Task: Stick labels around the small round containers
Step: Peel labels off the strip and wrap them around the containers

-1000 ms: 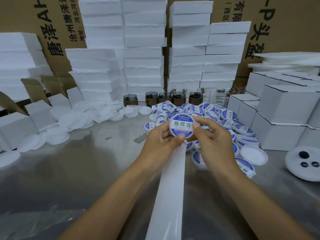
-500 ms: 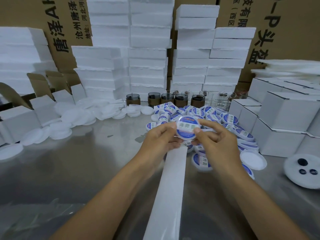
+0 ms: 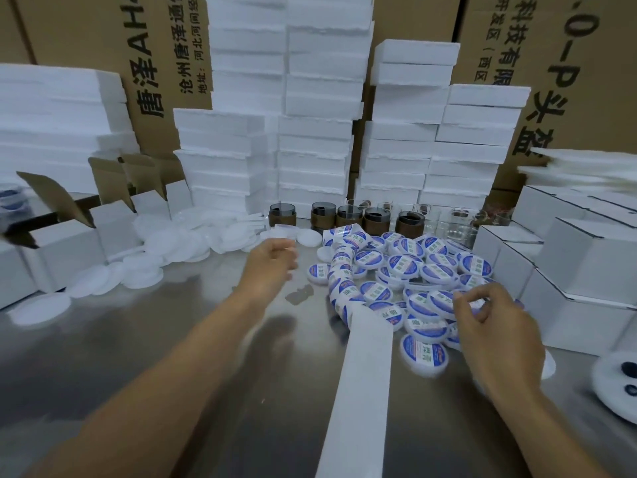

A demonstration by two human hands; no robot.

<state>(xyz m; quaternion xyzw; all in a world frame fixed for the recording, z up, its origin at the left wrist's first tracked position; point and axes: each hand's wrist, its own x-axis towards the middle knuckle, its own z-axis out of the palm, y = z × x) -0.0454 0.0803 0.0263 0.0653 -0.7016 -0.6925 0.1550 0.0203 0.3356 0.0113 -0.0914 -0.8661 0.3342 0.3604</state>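
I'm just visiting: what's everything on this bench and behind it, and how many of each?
labelled round containers: dozens, white with blue labels, piled centre-right.
label strip: one, white, from near edge to pile.
plain lids: many, white, left.
dark jars: five, brown, back row.
glass jars: several, clear, right of those.
small boxes: many, white, both sides.
foam blocks: stacks, white, behind.
cartons: several, brown, back wall.
left hand: one, empty, above table.
right hand: one, fingertips at pile.

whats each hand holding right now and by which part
Left hand: nothing, fingers loosely curled over the table. Right hand: its fingertips are at the rim of a labelled container on the pile; a real grip cannot be told.
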